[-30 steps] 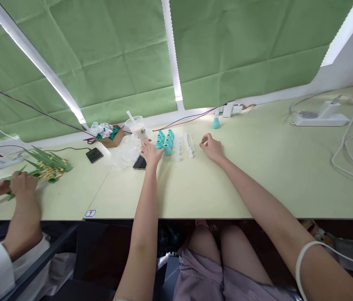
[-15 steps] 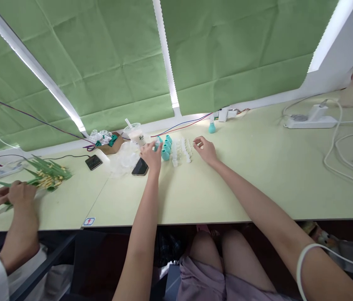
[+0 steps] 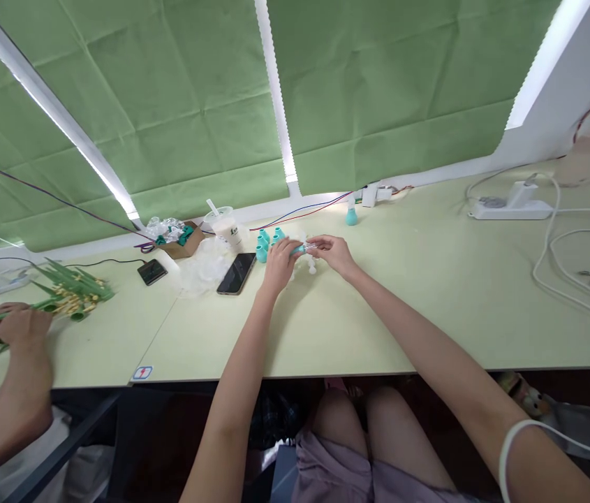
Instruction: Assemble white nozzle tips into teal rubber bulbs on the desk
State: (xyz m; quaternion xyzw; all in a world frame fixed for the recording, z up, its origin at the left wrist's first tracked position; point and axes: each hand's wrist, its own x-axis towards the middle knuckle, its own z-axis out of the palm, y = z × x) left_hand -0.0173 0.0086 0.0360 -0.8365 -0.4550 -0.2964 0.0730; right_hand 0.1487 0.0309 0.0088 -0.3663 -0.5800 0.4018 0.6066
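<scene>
Over the middle of the table, my left hand (image 3: 280, 264) is closed around a teal rubber bulb (image 3: 299, 249), mostly hidden by the fingers. My right hand (image 3: 334, 253) pinches a clear plastic nozzle (image 3: 311, 246) at the bulb's open end; whether it is seated inside I cannot tell. Just beyond my left hand stand several loose teal bulbs (image 3: 262, 251). Clear white nozzles (image 3: 312, 266) lie beneath my hands, partly covered. Farther back, a teal bulb with a clear nozzle on top (image 3: 351, 215) stands upright.
Left of my hands lie a black phone (image 3: 237, 273), crumpled clear plastic (image 3: 203, 269), a drink cup (image 3: 225, 225) and a cardboard box (image 3: 182, 244). A power strip (image 3: 510, 208) with white cables sits right. At far left, another person's hands (image 3: 22, 325) handle green leaf-like strips (image 3: 72, 283).
My left hand has moved right, bringing a teal bulb from the group. My right hand has come slightly left with a nozzle, and the two pieces now meet.
</scene>
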